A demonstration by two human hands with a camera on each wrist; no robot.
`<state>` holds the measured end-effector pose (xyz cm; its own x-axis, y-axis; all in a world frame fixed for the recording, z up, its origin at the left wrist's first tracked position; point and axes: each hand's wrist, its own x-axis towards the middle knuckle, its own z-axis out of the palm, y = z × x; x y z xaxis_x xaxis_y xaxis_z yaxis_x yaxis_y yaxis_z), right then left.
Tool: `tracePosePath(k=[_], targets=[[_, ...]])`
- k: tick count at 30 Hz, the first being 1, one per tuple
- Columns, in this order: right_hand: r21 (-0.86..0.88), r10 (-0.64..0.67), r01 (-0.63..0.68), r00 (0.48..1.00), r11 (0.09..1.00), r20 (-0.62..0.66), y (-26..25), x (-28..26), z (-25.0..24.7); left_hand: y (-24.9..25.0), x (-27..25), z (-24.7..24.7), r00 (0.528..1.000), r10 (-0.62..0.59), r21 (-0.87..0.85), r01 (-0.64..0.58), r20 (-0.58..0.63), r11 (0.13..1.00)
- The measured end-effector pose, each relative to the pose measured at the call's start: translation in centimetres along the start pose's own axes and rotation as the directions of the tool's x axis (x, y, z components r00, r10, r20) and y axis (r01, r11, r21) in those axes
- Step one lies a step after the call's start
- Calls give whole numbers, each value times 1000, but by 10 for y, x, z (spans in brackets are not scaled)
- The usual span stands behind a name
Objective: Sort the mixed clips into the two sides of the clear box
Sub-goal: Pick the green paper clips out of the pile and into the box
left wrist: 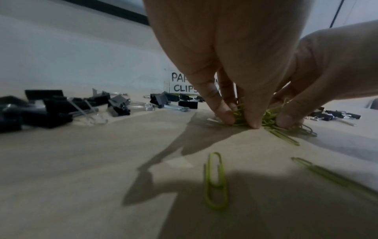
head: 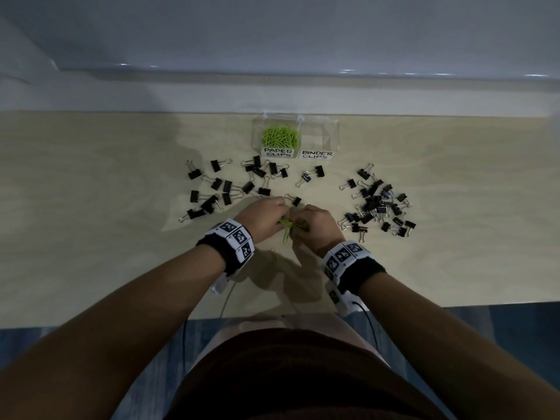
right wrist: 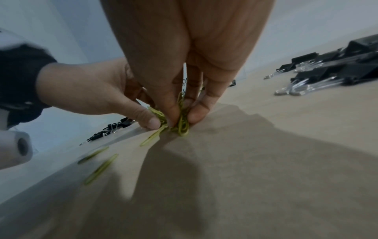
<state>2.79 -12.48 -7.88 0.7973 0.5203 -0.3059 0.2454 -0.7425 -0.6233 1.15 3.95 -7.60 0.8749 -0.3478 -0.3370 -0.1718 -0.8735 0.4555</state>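
Note:
A clear box (head: 333, 128) stands at the table's far edge. Its left side, labelled PAPER CLIPS, holds green paper clips (head: 280, 136); its right side (head: 318, 137), labelled BINDER CLIPS, has nothing in it. Both hands meet low over the table in front of the box. My left hand (head: 266, 216) (left wrist: 240, 119) and right hand (head: 315, 225) (right wrist: 182, 119) pinch the same bunch of green paper clips (head: 291, 228) (left wrist: 270, 114) (right wrist: 180, 127) against the tabletop. Loose green paper clips (left wrist: 216, 181) (right wrist: 100, 168) lie nearer to me.
Black binder clips lie scattered in a left group (head: 218, 189) (left wrist: 51, 110) and a denser right heap (head: 378, 204) (right wrist: 337, 69); a few more sit just in front of the box (head: 312, 174). A pale wall runs behind the table. The table's near edge (head: 454, 304) is by my body.

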Motion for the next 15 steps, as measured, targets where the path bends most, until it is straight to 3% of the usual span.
tracePosePath(k=[5, 10, 15], targets=[[80, 101, -98, 995, 992, -27, 11, 2, -11, -3, 0, -9, 1000, 10, 43, -11, 25, 999], [308, 235, -201, 969, 930, -76, 9, 15, -37, -7, -2, -25, 986, -93, -271, 53, -136, 961], [423, 210, -117, 961, 898, -180, -17, 57, -78, -12, 17, -64, 928, -262, -495, 102, -265, 863]])
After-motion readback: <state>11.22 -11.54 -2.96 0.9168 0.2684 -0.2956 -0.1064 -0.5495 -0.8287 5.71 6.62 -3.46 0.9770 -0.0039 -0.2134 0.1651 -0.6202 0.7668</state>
